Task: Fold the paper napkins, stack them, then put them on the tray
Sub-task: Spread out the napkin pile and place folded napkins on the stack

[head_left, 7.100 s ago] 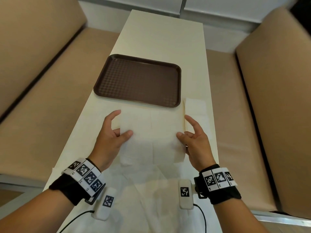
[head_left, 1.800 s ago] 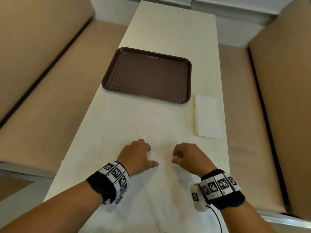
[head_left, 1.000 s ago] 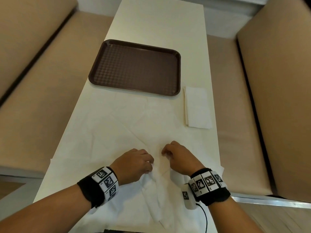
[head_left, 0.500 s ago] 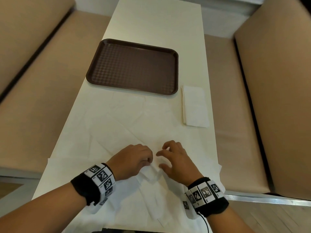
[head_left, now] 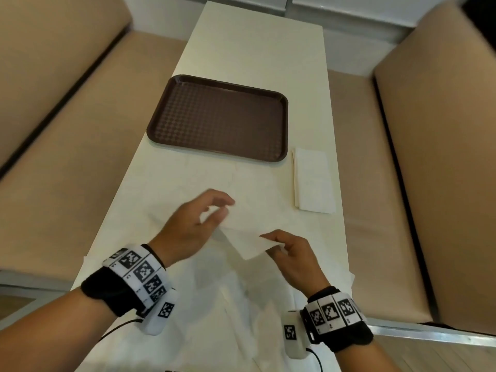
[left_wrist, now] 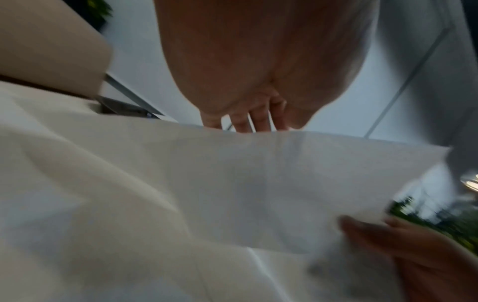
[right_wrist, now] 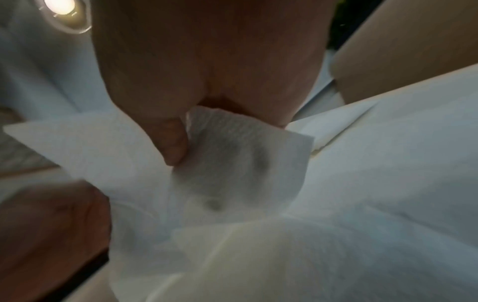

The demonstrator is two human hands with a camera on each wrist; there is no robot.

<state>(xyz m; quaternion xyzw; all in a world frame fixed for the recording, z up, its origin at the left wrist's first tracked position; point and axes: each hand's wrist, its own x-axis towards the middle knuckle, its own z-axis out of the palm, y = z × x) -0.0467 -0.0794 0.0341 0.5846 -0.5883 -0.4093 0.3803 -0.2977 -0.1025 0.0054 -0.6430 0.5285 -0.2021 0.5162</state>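
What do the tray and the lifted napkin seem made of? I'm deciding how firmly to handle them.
Tray: likely moulded plastic, dark brown, matt, with a fine basket-weave texture and raised rim. Napkin: thin white embossed tissue paper, translucent and limp.

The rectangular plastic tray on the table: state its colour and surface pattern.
Dark brown tray, with a fine embossed grid texture across its floor; the head view shows it best.

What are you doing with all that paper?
A person is folding paper napkins at a long table. Both hands hold one napkin lifted off the pile: the right hand pinches its near corner, and the left hand holds its other side. One folded napkin lies beside the brown tray, which holds no napkins yet.
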